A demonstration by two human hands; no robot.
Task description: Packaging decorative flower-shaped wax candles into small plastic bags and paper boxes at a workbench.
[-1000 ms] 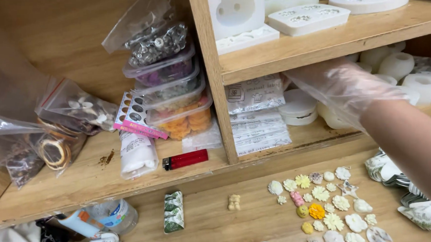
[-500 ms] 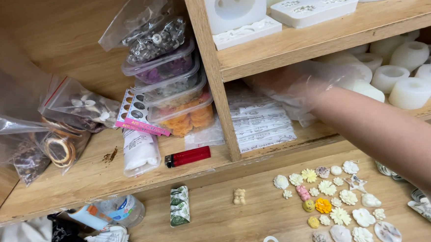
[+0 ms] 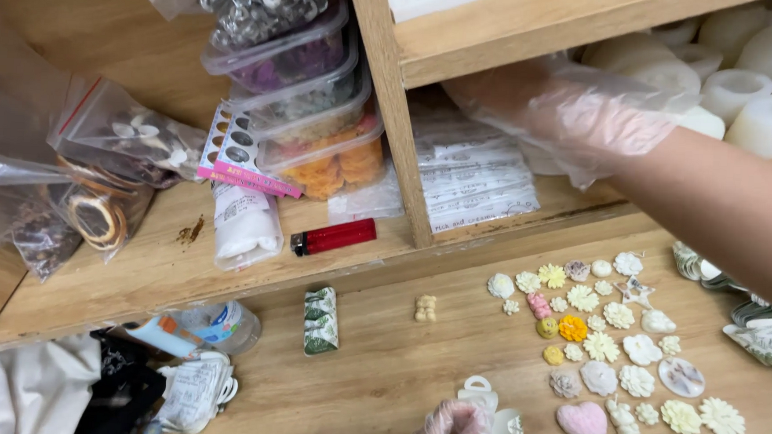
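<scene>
My right hand (image 3: 568,108), in a thin clear plastic glove, reaches from the right into the lower shelf compartment. Its fingers are spread, hold nothing and hover just above flat clear packets of printed paper (image 3: 472,173) lying on the shelf board. White cylindrical moulds (image 3: 745,86) stand behind my wrist. My left hand does not show in the head view.
A wooden upright (image 3: 396,112) divides the shelf. Left of it are stacked clear tubs (image 3: 313,90), a red lighter (image 3: 334,237), a white roll (image 3: 245,223) and bags of rings (image 3: 96,211). Small cast flowers and a pink heart (image 3: 582,421) lie on the table below, beside a pink ribbed thing (image 3: 454,432).
My right hand has moved left along the shelf, from the white moulds to above the paper packets. The camera has come closer to the shelf.
</scene>
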